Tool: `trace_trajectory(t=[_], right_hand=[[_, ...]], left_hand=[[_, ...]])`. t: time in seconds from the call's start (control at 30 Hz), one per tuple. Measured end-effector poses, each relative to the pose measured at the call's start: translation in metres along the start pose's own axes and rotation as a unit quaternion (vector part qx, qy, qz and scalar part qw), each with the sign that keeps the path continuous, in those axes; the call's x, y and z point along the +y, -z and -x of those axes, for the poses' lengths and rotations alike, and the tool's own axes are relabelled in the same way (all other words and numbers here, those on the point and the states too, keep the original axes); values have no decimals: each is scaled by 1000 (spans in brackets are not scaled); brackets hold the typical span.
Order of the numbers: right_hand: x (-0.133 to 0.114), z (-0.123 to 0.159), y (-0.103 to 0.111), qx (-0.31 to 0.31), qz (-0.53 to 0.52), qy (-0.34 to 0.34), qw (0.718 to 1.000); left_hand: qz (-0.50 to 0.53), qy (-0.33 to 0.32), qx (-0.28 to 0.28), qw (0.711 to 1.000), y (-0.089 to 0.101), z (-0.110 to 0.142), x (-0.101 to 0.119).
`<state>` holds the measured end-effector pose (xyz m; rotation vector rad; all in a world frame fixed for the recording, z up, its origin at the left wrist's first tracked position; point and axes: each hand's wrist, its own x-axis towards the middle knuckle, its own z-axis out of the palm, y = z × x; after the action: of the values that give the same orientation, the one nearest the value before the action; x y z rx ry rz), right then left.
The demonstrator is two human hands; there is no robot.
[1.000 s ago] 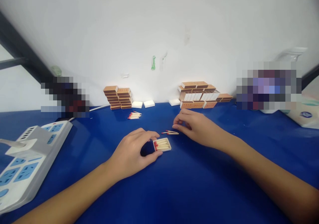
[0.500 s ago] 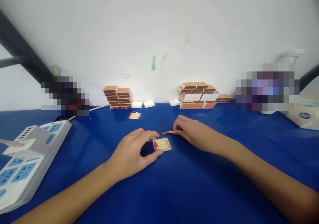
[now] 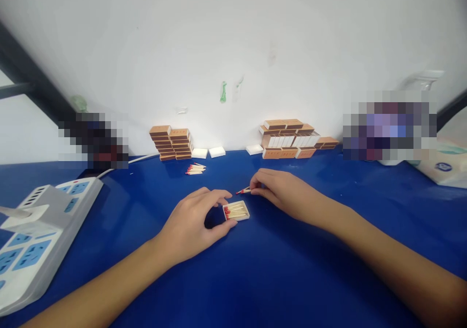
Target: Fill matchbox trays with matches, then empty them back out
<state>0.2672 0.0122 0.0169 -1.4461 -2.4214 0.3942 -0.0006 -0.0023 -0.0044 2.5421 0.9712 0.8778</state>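
A small white matchbox tray (image 3: 248, 215) lies on the blue table and holds several red-tipped matches (image 3: 237, 209), their heads toward the left. My left hand (image 3: 193, 221) steadies this tray, thumb along its near side and fingers at its far left corner. Just beyond the tray, my right hand (image 3: 270, 186) pinches a few loose matches (image 3: 244, 191) close to the tabletop, with the red heads pointing left. The fingers hide the other ends of these matches. Farther back on the left is a small pile of matches (image 3: 196, 169).
Against the wall stand a left stack of matchboxes (image 3: 171, 143) and a wider right stack (image 3: 288, 140). Between them lie white trays (image 3: 217, 152). A power strip (image 3: 54, 250) sits at left, a tissue pack (image 3: 443, 165) at right.
My right hand has shifted slightly left, and the matches at its fingertips are angled a little differently. The left hand and the tray stay about where they were.
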Motion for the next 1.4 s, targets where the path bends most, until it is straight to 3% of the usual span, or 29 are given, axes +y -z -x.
trace_trajectory(t=[0.3,0.47,0.6,0.73,1.2,1.4], right_hand=[[1,0,1,32,-10,63,997],[-10,3,2,78,-85,72,991],[-26,8,-4,45,-127,87,987],[-33,11,-16,-1,-78,104,992],[-32,12,-13,8,-69,101,992],[-20,6,-18,92,-58,66,992]], left_hand=[[-6,-5,3,1000,-1,-1,-1],[-4,-1,4,1000,-1,-1,-2],[-2,8,-4,1000,0,-1,0],[4,18,-8,1000,0,-1,0],[4,20,-10,1000,-1,-1,0],[6,16,-11,1000,-1,-2,1]])
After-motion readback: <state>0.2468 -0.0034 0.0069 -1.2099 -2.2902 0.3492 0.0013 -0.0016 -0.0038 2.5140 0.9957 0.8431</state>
